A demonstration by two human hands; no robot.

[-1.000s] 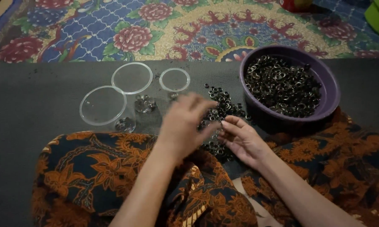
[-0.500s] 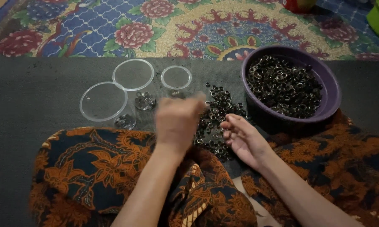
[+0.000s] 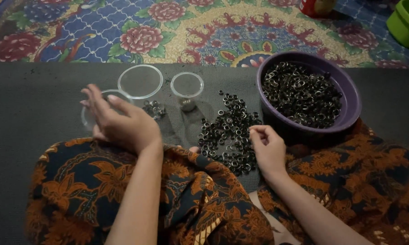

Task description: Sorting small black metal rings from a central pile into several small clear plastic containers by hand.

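My left hand (image 3: 120,121) hovers over a clear plastic cup (image 3: 92,115) at the left of the dark grey mat (image 3: 27,97), fingers spread and covering most of the cup; I cannot see anything in it. My right hand (image 3: 268,147) rests at the right edge of a loose pile of small dark metal rings (image 3: 229,131), fingertips pinched together on the rings. Two more clear cups (image 3: 140,81) (image 3: 187,86) stand behind, each with a few rings at the bottom. A purple bowl (image 3: 349,97) full of the same rings sits at the right.
A patterned floral rug (image 3: 191,27) lies beyond the mat. A green container (image 3: 406,22) and a red object (image 3: 315,7) stand at the far right edge. My lap in orange and black patterned cloth (image 3: 177,199) fills the foreground.
My left hand has swept left from the ring pile to the leftmost clear cup. My right hand has stayed at the pile's right edge.
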